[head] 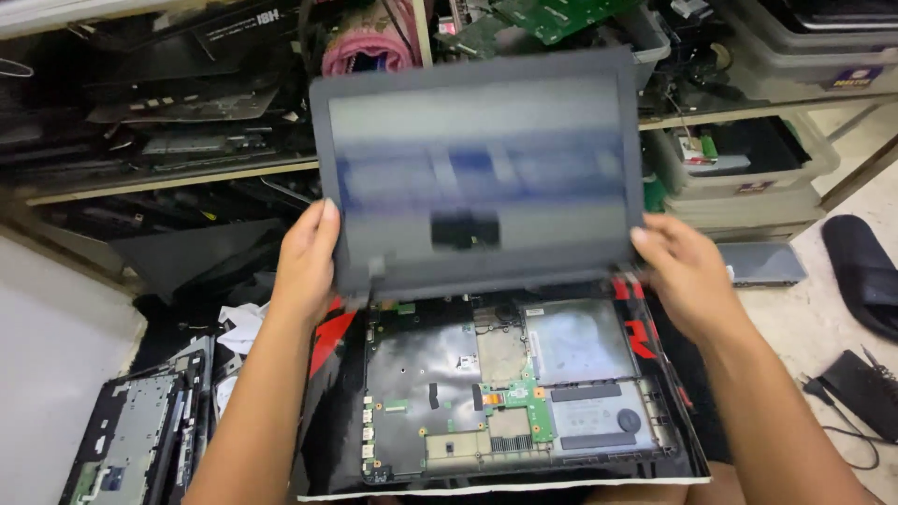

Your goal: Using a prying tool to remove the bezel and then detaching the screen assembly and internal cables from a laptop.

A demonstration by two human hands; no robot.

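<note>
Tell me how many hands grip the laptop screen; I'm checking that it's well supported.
2. The left hand holds the lower left edge of the screen panel; the right hand holds its lower right corner.

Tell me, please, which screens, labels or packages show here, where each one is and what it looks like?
Laptop screen: centre, held by left hand and right hand; grey frame, blurred blue-grey picture.
Label: bin front, upper right; small, purple.
Label: shelf bin, right; small, white.

We see a grey-framed laptop screen [477, 173] held upright at centre, blurred with blue bands, small purple label [853, 77] on a bin front, upper right shelf.
</note>
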